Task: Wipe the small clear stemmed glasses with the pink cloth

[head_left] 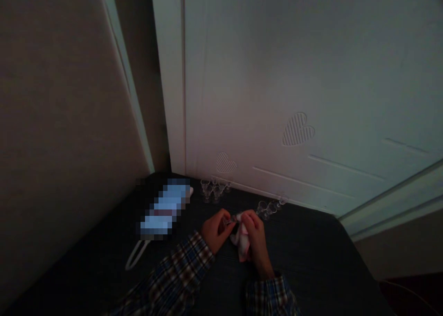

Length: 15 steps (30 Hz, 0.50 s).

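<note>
My left hand (216, 229) is closed around a small stemmed glass (228, 221), which is partly hidden by the fingers. In my right hand (255, 233) is a pink and white cloth (243, 242), pressed against the end of that glass and hanging down below the fingers. Beyond my left hand stands a group of several small clear stemmed glasses (216, 193). A second group of small glasses (266, 211) is just past my right hand, close to the white panel.
A phone with a lit, blurred screen (166, 207) and a white strap (136, 256) lies on the dark table (318, 260) to the left. A white panel with carved hearts (294, 76) rises along the table's back edge. A wall (69, 122) borders the left side.
</note>
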{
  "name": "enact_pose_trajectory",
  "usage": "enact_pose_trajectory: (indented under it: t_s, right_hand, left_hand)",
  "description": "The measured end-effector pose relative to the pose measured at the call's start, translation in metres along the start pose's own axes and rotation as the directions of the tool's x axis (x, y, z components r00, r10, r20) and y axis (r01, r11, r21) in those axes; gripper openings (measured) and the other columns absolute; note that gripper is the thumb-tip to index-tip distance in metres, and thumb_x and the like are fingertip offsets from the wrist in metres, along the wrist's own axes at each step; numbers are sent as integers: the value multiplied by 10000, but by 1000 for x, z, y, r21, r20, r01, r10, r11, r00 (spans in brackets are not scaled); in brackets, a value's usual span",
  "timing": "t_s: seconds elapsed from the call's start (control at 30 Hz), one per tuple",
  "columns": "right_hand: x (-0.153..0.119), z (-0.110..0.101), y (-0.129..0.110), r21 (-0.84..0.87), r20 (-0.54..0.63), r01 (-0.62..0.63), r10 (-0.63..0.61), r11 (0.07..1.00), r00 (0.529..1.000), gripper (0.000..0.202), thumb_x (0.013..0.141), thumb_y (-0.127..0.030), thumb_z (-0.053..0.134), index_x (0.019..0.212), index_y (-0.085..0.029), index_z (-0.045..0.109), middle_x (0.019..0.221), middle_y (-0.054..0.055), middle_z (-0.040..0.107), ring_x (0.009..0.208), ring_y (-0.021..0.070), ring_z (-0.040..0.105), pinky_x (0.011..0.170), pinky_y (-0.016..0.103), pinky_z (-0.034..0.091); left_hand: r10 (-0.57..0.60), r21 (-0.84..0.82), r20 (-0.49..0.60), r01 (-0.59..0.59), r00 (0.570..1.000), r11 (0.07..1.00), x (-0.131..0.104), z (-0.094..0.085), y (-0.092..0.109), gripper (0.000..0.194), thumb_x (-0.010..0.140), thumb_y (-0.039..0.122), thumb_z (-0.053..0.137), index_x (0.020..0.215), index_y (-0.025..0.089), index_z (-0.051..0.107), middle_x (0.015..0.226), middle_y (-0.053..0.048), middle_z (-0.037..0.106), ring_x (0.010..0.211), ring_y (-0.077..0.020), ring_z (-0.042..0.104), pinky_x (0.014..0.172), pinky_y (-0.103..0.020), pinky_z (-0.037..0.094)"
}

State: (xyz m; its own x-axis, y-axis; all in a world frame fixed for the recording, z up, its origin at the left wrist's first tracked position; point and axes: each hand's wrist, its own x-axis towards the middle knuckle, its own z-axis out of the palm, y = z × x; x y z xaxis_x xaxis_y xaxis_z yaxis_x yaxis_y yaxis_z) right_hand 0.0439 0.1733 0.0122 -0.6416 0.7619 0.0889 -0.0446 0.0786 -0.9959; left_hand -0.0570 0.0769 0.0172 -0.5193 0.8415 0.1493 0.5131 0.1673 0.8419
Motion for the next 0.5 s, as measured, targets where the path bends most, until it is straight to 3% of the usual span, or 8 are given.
enact_pose_trajectory:
  t_s: [0.13, 0.27, 0.5]
  right_hand:
    - [-3, 4, -3, -15, -40, 21, -22, 1000, 999, 269, 803, -374, 421, 705, -157, 545, 680, -15, 503, 638, 81, 451, 600, 187, 372]
    - [-7, 5, -5, 19, -34, -70, 71, 997, 997, 363, 824, -439, 330, 775, -158, 553, 634, -5, 506, 547, 89, 449, 509, 195, 371]
    - [-3, 1, -7, -66, -35, 83, -86, 994, 996, 311, 812, -386, 404, 661, -151, 541, 694, -6, 466, 662, 88, 432, 612, 187, 363]
  left_hand:
    - [-9, -15, -38, 8, 999, 1000, 1, -2, -1, 223, 782, 312, 433, 937, 164, 495, 782, -23, 555, 620, -114, 491, 634, -248, 411]
    - [13, 4, -44, -13, 999, 1000, 1, -3, 0, 217, 786, 307, 435, 926, 166, 519, 843, -39, 568, 669, -125, 503, 669, -257, 409]
    - [-21, 3, -1, 21, 1000, 1000, 1, -1, -7, 276, 791, 418, 405, 865, 177, 518, 584, 29, 482, 564, -112, 464, 551, -218, 355]
